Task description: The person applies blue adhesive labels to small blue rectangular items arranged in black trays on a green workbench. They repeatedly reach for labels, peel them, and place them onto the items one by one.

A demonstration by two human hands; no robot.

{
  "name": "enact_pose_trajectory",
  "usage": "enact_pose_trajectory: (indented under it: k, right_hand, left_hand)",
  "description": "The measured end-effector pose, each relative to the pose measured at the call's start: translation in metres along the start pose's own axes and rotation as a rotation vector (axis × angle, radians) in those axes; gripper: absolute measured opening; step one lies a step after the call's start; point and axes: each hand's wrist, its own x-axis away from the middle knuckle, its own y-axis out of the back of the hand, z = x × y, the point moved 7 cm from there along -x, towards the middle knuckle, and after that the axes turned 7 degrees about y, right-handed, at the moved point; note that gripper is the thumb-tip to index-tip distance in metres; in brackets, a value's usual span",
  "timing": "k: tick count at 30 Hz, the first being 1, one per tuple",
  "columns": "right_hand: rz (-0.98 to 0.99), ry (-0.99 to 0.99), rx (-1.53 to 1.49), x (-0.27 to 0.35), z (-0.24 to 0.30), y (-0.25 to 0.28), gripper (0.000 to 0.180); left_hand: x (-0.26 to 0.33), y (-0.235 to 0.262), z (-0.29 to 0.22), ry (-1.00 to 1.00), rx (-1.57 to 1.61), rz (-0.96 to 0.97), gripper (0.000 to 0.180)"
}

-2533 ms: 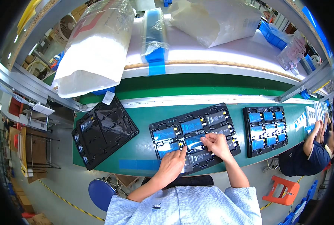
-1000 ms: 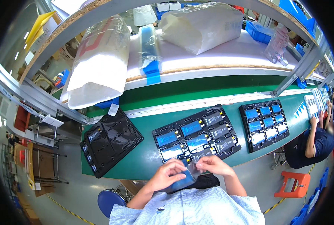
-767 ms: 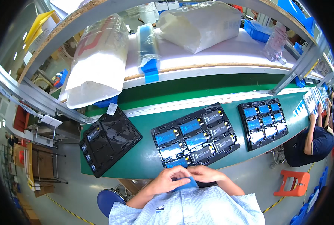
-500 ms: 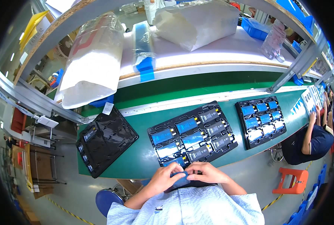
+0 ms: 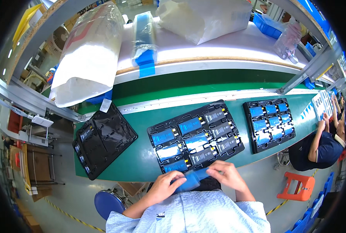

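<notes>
Low in front of my body, both hands work on a flat blue battery pack, blurred by motion. My left hand is closed around its left side. At its upper right, a thin blue film strip stretches up to my right hand, whose thumb and fingers pinch the end. Just beyond my hands lies a black moulded tray of battery packs in rows. Some are blue-faced, like the blue battery; others show dark printed faces, like the dark battery.
A second black tray of blue packs lies to the right. At the left, a tilted black tray shows a few packs along its edge. Plastic-wrapped bags stand on the shelf. A co-worker sits at the far right; an orange stool stands nearby.
My right hand has moved right and up, away from my left, with the blue strip now stretched between them. The view has shifted slightly.
</notes>
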Motion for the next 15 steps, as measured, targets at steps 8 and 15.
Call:
enact_pose_trajectory:
  k: [8, 15]
  right_hand:
    - [-0.300, -0.237, -0.080, 0.003, -0.041, 0.054, 0.016]
    - [-0.080, -0.357, -0.290, -0.015, -0.078, 0.017, 0.022]
  left_hand:
    - [0.001, 0.040, -0.009, -0.060, -0.251, -0.441, 0.021]
    - [-0.012, -0.002, -0.008, -0.203, -0.209, -0.105, 0.021]
